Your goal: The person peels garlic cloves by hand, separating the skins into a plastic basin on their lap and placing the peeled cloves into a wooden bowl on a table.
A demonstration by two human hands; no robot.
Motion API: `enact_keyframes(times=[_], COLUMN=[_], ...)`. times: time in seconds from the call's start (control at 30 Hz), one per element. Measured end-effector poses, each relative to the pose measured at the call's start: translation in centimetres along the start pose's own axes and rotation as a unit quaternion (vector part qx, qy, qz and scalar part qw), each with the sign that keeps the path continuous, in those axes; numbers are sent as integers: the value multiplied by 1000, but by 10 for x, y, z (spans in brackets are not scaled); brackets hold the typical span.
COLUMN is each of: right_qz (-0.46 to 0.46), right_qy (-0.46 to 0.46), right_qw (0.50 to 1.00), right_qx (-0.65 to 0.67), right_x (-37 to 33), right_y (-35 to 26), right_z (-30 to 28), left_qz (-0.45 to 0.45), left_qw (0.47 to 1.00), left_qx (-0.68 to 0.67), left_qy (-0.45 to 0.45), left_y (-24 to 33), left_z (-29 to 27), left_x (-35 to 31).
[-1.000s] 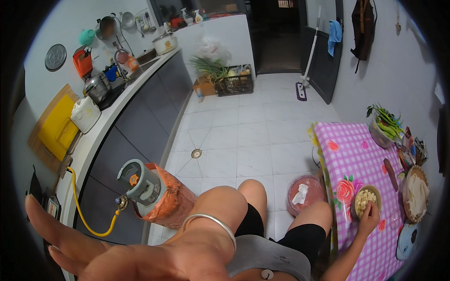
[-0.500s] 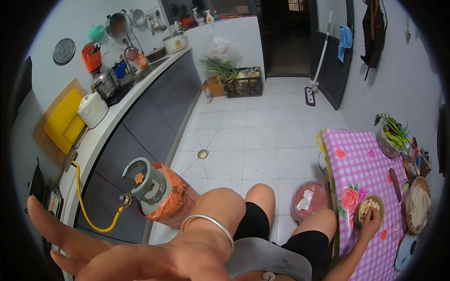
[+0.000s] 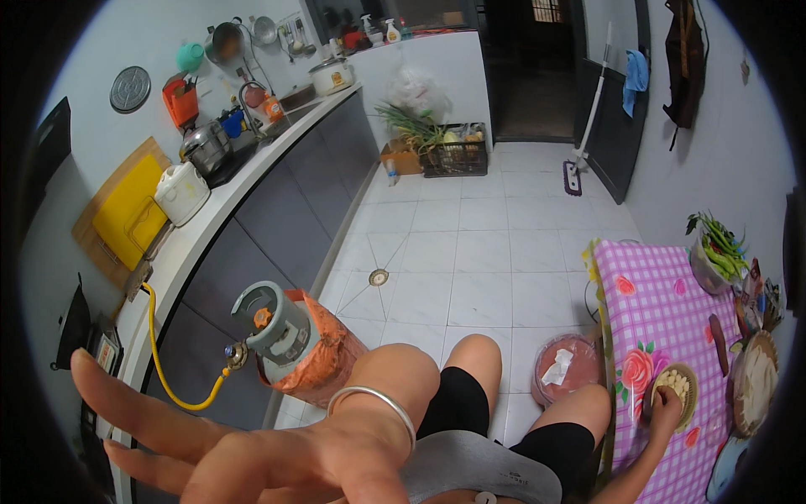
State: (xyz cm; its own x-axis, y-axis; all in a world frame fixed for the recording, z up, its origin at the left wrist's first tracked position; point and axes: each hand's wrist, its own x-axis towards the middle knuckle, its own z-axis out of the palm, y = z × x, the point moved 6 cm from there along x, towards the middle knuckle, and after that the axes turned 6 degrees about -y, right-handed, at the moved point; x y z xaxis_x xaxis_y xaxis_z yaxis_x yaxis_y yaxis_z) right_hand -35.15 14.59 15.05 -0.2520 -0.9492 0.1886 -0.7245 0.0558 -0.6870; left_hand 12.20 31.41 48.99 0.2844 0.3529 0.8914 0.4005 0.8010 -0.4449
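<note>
1. Everything in the room has slid rightward in the view, as from a turn of the head; relative to the bowl, the right hand has come left and farther in.
2. Its fingertips are down among the pale pieces, so I cannot tell whether they pinch one. The bowl sits on the table's near part, not far from its left edge.
3. Near and left, the left hand is stretched out with fingers spread, nothing visible in it, a bangle at the wrist.
4. The bowl could tip or skid if the right wrist bore down on its near rim, since no second hand steadies it. Pieces might also scatter if too many were scooped together.
5. Under the bowl lies a pink checked tablecloth printed with flowers; it could ruck if the bowl were dragged.
6. Farther along the table stands a container of green peppers; a round basket is at the right.
7. Left of the table, a pink bucket stands on white floor tiles. A gas cylinder stands by the long counter; at the far end are a crate and a dark doorway.
</note>
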Motion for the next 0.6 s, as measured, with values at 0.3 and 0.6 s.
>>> enact_keyframes(times=[0.3,0.6], right_qz=[-9,90], right_qy=[-89,-9], right_qw=[992,990], right_qx=[-89,-109], right_x=[9,9], right_y=[-3,-4], right_z=[-5,-62], left_qz=[-254,-630], left_qw=[949,450], left_qx=[187,494], left_qy=[-4,-394], left_y=[-54,-48], left_z=[-66,-151], left_x=[-70,-421])
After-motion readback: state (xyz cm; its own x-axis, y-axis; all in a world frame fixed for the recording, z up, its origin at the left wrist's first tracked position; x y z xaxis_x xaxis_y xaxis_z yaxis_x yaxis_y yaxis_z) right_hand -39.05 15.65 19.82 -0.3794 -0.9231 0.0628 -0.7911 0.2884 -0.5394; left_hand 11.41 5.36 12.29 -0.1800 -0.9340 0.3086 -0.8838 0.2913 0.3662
